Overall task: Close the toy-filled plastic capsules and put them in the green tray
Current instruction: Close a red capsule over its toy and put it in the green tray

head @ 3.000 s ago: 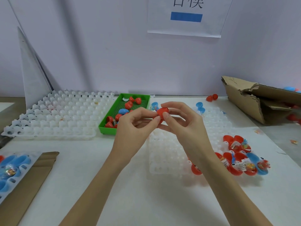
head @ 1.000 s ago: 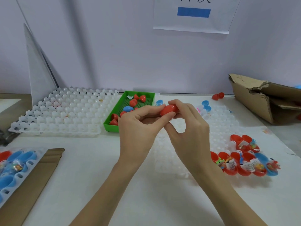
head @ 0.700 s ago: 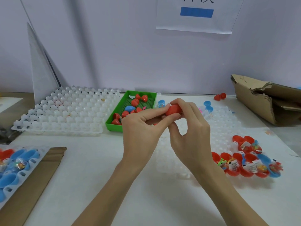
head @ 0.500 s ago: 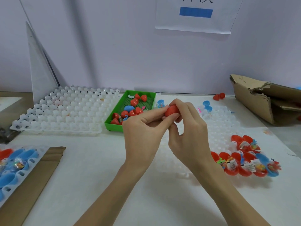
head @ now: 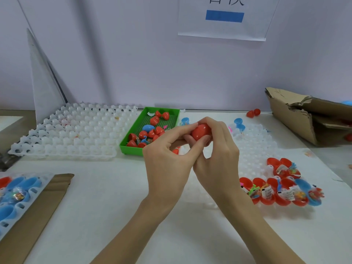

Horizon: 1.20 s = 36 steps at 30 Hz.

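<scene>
Both my hands pinch one red capsule [head: 201, 131] above the middle of the table. My left hand [head: 169, 161] holds it from the left with thumb and fingertips. My right hand [head: 217, 161] curls over its top and right side. The capsule looks closed; its seam is hidden by my fingers. The green tray [head: 133, 134] sits just behind and left of my hands, with several red capsules and one blue capsule [head: 148, 128] in it. Open red and blue capsule halves with toys [head: 280, 191] lie in a white holder tray at the right.
A large white holder tray [head: 76, 134] lies left of the green tray. Another white holder tray [head: 255, 141] is under and right of my hands. A torn cardboard box [head: 304, 115] stands at the back right. Blue capsule halves [head: 17, 195] on cardboard lie at the near left.
My hands have kept the red capsule between them and turned it a little; the fingers of my right hand have closed further over its top. The camera view shifted slightly.
</scene>
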Available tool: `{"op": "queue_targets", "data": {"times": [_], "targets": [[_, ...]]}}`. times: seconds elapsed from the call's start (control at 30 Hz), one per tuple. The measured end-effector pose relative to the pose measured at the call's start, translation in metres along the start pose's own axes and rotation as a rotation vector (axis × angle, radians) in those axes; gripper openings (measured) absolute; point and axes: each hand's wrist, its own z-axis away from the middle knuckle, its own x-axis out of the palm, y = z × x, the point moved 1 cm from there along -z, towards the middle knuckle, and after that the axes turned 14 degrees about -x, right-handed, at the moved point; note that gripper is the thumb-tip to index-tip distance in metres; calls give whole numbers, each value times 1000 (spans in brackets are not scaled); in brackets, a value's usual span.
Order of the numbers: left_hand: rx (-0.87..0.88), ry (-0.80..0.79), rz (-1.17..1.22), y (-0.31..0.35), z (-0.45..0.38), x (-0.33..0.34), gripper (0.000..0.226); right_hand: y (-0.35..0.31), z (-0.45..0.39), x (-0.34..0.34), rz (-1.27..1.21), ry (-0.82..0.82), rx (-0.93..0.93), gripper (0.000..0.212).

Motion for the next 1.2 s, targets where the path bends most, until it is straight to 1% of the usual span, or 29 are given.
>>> {"op": "queue_targets", "data": {"times": [0.1,0.23,0.43,0.6,0.7,0.77,0.83,0.9,0.97,1.03,1.2], "targets": [[23,49,-16,0,0,-1,36,1,-1,0,9,-23,14,30],[79,47,-16,0,1,-1,33,3,-2,-4,4,-30,-18,28],[51,24,57,2,4,1,33,1,-5,-8,-32,-7,-58,22],[23,20,77,2,4,2,33,0,-5,-7,-20,-14,-64,25],[-98,-30,171,3,1,2,29,1,-4,-4,-7,-46,-47,32],[-252,-80,260,4,-3,0,23,3,-4,-4,33,-55,-34,40],[-438,-173,412,4,-10,-4,20,4,-4,-5,47,-43,-33,42],[-599,-288,569,3,-14,-6,25,3,-5,-6,28,-15,-22,40],[-711,-350,674,3,-15,-5,30,2,-5,-4,7,-20,-11,38],[-764,-370,720,2,-15,-3,30,1,-5,-3,-16,-50,-13,34],[-750,-349,678,-2,-17,-5,26,7,-6,-10,16,-89,-37,27]]}}
